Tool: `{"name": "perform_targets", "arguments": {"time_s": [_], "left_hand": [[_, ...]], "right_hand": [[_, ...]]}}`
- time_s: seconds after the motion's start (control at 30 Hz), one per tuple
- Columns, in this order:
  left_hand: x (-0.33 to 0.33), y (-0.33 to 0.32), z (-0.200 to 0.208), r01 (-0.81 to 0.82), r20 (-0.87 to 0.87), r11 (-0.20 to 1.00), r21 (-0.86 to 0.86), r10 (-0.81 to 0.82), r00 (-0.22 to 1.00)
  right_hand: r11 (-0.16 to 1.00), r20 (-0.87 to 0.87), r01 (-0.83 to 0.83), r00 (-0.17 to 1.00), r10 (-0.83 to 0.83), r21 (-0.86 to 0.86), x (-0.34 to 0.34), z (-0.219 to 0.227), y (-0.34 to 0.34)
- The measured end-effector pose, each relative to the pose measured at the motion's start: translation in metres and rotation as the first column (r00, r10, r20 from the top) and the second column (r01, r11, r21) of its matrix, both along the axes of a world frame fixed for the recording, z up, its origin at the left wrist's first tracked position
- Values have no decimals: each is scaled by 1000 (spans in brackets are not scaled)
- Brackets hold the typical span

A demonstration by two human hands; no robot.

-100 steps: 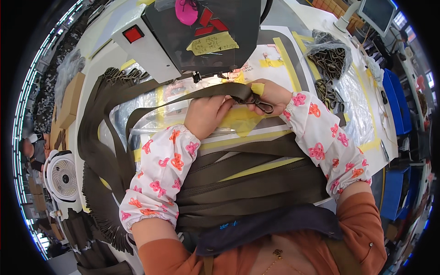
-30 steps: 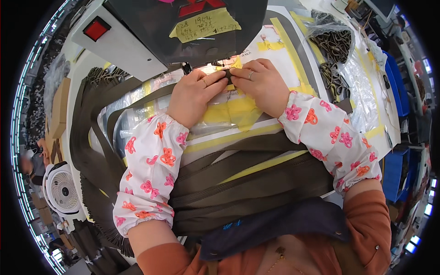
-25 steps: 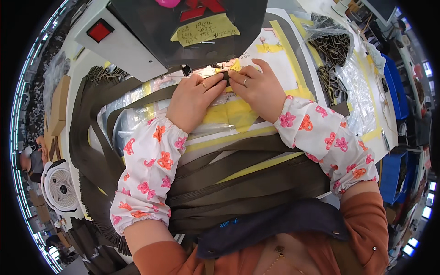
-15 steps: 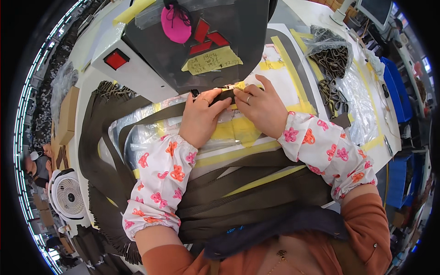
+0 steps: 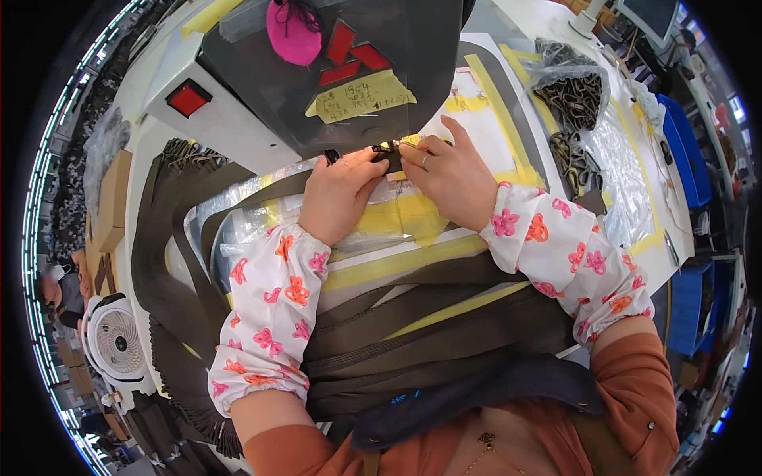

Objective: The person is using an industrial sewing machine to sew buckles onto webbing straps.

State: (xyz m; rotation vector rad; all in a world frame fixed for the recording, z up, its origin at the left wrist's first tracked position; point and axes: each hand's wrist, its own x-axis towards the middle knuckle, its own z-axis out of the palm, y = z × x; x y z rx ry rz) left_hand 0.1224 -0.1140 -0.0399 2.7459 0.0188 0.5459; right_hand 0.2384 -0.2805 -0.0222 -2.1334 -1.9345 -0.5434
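Under the head of a large grey sewing machine (image 5: 349, 87), both my hands work at the end of a dark olive webbing strap (image 5: 278, 190). My left hand (image 5: 341, 190) is closed, its fingertips pressing the strap beside the small black clamp parts. My right hand (image 5: 448, 174) pinches the strap end from the other side, the index finger raised. A brassy metal piece (image 5: 410, 141) shows at its fingertips; its shape is partly hidden. The strap runs back leftward in a loop, past my left wrist.
Many webbing straps (image 5: 413, 341) lie across the table front and hang at the left, with metal hooks (image 5: 186, 155) at their ends. Right of the machine are a plastic bag of metal hooks (image 5: 571, 95) and loose hooks (image 5: 573, 163). A white fan (image 5: 119, 341) stands left.
My left hand has shifted slightly left, and my right fingertips a little left and up, at the strap end. Less strap shows between the hands. The view has tilted slightly.
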Motion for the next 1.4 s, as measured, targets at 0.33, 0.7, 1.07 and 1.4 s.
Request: {"name": "perform_targets", "arguments": {"time_s": [0.33, 0.7, 1.07, 1.4], "left_hand": [[10, 13, -7, 3, 88, 998, -66, 3, 996], [18, 28, -18, -60, 53, 998, 36, 58, 997], [10, 16, -14, -66, 29, 998, -23, 67, 997], [1, 6, 12, 250, 29, 912, 326, -274, 961]], "right_hand": [[996, 28, 25, 999, -23, -82, 14, -3, 10], [985, 14, 68, 998, -66, -160, 22, 0, 17], [996, -53, 51, 997, -55, -70, 15, -9, 13], [998, -191, -61, 980, 56, -22, 4, -8, 1]]}}
